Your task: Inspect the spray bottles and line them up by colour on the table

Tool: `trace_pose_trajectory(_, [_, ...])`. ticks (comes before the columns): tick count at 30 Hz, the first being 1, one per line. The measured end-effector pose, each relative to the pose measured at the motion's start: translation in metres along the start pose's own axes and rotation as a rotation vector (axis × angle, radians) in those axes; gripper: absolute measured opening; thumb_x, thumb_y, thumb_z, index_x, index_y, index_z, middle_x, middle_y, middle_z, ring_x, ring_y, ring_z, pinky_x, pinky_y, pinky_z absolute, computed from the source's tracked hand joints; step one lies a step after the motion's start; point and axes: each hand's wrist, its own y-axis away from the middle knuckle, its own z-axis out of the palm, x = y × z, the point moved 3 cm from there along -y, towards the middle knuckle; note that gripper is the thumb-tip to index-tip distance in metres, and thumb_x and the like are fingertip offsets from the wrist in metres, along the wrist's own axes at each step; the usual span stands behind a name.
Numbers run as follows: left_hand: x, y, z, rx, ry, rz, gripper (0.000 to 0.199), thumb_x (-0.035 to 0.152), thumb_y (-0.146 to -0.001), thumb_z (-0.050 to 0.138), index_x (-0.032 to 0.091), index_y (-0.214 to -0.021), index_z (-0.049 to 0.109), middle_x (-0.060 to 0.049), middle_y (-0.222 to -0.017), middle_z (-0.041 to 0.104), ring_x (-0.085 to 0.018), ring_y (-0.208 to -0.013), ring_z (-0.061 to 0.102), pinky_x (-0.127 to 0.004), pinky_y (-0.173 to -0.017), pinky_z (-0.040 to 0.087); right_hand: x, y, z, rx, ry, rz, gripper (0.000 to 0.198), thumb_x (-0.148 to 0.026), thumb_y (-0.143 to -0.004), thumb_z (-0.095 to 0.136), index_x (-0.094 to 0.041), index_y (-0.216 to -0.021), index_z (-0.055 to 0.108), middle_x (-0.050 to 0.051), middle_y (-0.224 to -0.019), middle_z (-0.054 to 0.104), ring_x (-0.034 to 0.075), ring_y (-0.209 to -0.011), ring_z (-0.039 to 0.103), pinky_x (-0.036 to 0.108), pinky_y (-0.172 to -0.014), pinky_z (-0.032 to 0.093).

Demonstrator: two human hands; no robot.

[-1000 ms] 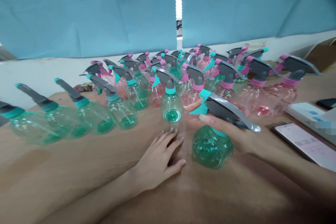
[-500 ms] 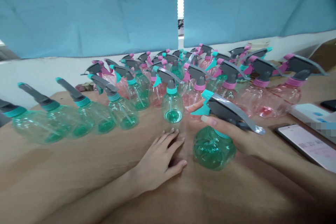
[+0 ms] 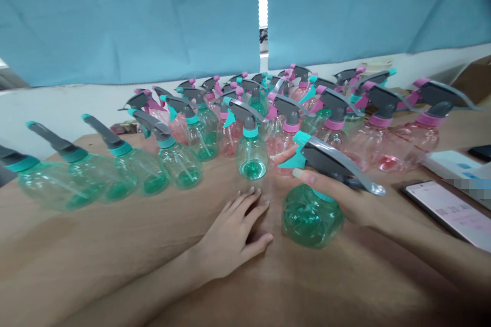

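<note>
In the head view, my right hand [image 3: 337, 194] grips a green spray bottle [image 3: 312, 219] around its neck, below the grey trigger head with its turquoise nozzle and trigger. The thumb lies across the near side of the neck, and a fingertip shows beyond the trigger. My left hand [image 3: 236, 232] rests palm down on the wooden table [image 3: 126, 250], fingers apart, holding nothing. Just beyond its fingertips stands another green spray bottle [image 3: 251, 159], upright. The right hand's other fingers are mostly hidden behind the bottle.
Several green spray bottles [image 3: 180, 163] form a row at the left. Pink spray bottles [image 3: 416, 135] stand at the right, with a mixed cluster behind. A phone [image 3: 448, 212] and a white box [image 3: 452, 166] lie at the right edge. A blue curtain [image 3: 134, 20] hangs at the back.
</note>
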Motion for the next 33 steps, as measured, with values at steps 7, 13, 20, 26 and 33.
trace_pose_trajectory(7, [0.000, 0.000, 0.000, -0.011, -0.004, 0.002, 0.054, 0.045, -0.094, 0.050, 0.017, -0.140, 0.041, -0.013, -0.149, 0.035, -0.029, -0.138, 0.029, -0.048, -0.110, 0.027, -0.001, 0.001, -0.001, 0.005, 0.044, -0.027, 0.022, -0.042, -0.084, 0.061, -0.028, -0.101, 0.063, 0.000, -0.081, 0.065, 0.014, -0.058, 0.054, 0.029, -0.053, 0.044])
trace_pose_trajectory(13, [0.001, 0.001, 0.000, 0.005, -0.001, 0.000, 0.053, 0.046, -0.094, 0.050, 0.019, -0.139, 0.041, -0.013, -0.148, 0.038, -0.030, -0.137, 0.031, -0.049, -0.109, 0.028, -0.001, 0.001, -0.002, 0.023, 0.107, -0.053, 0.019, -0.044, -0.084, 0.060, -0.031, -0.098, 0.063, -0.003, -0.060, 0.055, 0.016, -0.053, 0.051, 0.031, -0.051, 0.041])
trace_pose_trajectory(20, [0.001, 0.000, -0.001, -0.013, -0.025, 0.008, 0.054, 0.045, -0.095, 0.049, 0.016, -0.140, 0.041, -0.014, -0.149, 0.036, -0.029, -0.139, 0.028, -0.048, -0.111, 0.026, -0.007, 0.000, -0.003, 0.055, 0.152, -0.086, 0.015, -0.040, -0.086, 0.057, -0.027, -0.091, 0.062, -0.004, -0.062, 0.050, 0.012, -0.049, 0.040, 0.028, -0.048, 0.033])
trace_pose_trajectory(26, [0.000, 0.000, 0.000, -0.004, -0.025, 0.005, 0.054, 0.046, -0.094, 0.049, 0.018, -0.140, 0.041, -0.013, -0.149, 0.036, -0.029, -0.138, 0.029, -0.048, -0.110, 0.028, -0.008, 0.001, -0.007, 0.076, 0.303, -0.101, 0.019, -0.042, -0.087, 0.056, -0.026, -0.076, 0.056, -0.005, -0.061, 0.047, 0.012, -0.051, 0.039, 0.028, -0.048, 0.031])
trace_pose_trajectory(33, [0.000, 0.000, -0.001, -0.024, -0.027, -0.002, 0.055, 0.046, -0.095, 0.050, 0.017, -0.140, 0.041, -0.013, -0.149, 0.035, -0.029, -0.138, 0.028, -0.047, -0.111, 0.027, -0.015, 0.002, -0.006, 0.061, 0.305, -0.178, 0.039, -0.034, -0.088, 0.056, -0.022, -0.061, 0.030, -0.006, -0.058, 0.028, 0.009, -0.051, 0.025, 0.026, -0.046, 0.024])
